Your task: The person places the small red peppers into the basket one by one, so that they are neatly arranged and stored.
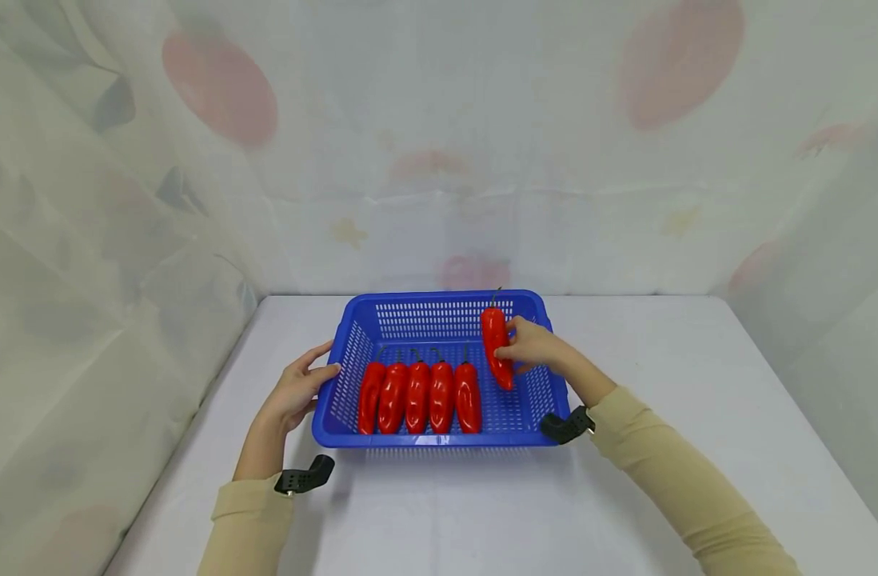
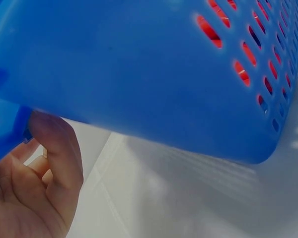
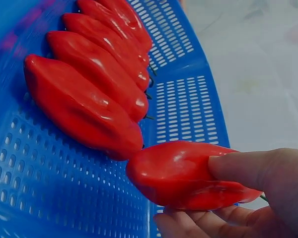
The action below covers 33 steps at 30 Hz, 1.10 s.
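Note:
A blue plastic basket point(image 1: 439, 439) with slotted walls holds several red chili peppers point(image 1: 418, 398), lined up side by side with their green stems toward the far wall. My left hand point(image 1: 295, 390) grips the basket's left rim, thumb on top and fingers underneath, as the left wrist view also shows. Over the basket's right part, my right hand point(image 1: 534, 346) pinches another red chili pepper point(image 3: 184, 173) between thumb and fingers. That pepper's stem points to the far side, and its tip hangs beside the row. In the right wrist view the held pepper appears close to the nearest one in the row.
The basket is on a white table point(image 1: 648, 448), its near edge seeming raised above a shadow. A pale curtain point(image 1: 439, 144) with faded red and yellow prints hangs behind and along the sides. Black wrist straps point(image 1: 305, 475) sit on both arms over beige sleeves.

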Available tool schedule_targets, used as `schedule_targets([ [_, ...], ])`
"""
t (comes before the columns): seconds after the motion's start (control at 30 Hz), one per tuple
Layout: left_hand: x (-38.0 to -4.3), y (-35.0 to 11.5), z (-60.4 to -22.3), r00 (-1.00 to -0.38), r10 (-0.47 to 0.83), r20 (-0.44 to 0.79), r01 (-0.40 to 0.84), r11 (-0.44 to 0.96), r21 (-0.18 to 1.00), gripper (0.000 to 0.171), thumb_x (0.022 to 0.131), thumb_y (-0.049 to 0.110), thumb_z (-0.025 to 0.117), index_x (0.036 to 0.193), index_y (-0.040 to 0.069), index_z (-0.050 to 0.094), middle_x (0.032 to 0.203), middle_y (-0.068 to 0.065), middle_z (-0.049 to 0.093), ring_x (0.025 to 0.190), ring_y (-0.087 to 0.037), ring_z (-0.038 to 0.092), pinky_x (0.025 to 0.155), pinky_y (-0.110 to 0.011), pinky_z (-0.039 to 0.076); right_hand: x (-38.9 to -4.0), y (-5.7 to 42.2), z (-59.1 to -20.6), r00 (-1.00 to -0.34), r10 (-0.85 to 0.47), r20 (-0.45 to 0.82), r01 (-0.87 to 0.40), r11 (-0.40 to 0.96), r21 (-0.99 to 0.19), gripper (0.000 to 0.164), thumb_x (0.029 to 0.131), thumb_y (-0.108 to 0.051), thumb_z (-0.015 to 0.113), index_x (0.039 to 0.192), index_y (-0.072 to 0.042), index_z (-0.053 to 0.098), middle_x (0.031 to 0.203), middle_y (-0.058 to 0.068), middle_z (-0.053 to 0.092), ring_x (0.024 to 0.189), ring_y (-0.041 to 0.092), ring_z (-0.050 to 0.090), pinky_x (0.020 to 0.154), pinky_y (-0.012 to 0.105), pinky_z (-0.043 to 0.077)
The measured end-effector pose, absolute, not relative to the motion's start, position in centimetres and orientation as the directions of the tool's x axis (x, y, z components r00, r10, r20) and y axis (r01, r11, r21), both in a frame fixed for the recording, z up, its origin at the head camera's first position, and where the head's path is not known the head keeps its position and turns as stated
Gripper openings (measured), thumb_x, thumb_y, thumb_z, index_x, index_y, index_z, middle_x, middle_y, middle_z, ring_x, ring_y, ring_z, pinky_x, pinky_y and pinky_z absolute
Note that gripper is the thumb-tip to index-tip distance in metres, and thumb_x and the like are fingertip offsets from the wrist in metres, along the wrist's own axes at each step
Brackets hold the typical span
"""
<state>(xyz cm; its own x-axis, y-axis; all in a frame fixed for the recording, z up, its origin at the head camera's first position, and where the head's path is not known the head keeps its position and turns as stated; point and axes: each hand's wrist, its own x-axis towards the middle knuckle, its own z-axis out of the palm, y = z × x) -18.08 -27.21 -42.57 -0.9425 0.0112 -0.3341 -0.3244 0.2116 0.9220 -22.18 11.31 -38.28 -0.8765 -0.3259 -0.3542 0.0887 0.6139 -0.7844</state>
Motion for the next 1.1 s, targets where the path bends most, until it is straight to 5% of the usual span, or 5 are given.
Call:
schedule_targets([
  [0.57,-18.1,-27.2,-42.4,-0.941,0.009,-0.338,-0.329,0.208,0.921,0.061,0.091,0.028,0.057,0.145,0.025,0.029,0.121,-0.022,0.055,0.084,-0.022,0.067,0.072,-0.043,0.055,-22.5,9.1,-39.6,-0.837,-0.281,-0.470,0.119,0.743,-0.658,0.044,0.087,-0.012,0.061,0.121,0.007,0.042,0.103,0.019,0.056,0.082,0.026,0.063,0.071,0.038,0.056],
  [0.83,-18.1,-27.1,-42.4,-0.941,0.004,-0.338,-0.330,0.208,0.921,0.060,0.091,0.027,0.057,0.145,0.025,0.029,0.119,-0.021,0.056,0.083,-0.022,0.067,0.072,-0.043,0.055,-22.8,9.1,-40.1,-0.793,-0.288,-0.538,0.171,0.741,-0.649,0.063,0.086,-0.009,0.061,0.135,0.008,0.026,0.119,0.026,0.049,0.092,0.032,0.063,0.072,0.038,0.056],
  [1.1,-18.1,-27.2,-42.5,-0.941,0.008,-0.339,-0.330,0.209,0.920,0.060,0.091,0.027,0.057,0.145,0.025,0.029,0.122,-0.023,0.055,0.083,-0.022,0.067,0.072,-0.043,0.055,-22.9,8.9,-40.2,-0.733,-0.263,-0.627,0.196,0.802,-0.565,0.031,0.086,-0.011,0.062,0.107,0.004,0.045,0.089,0.015,0.056,0.077,0.025,0.065,0.074,0.034,0.056],
])
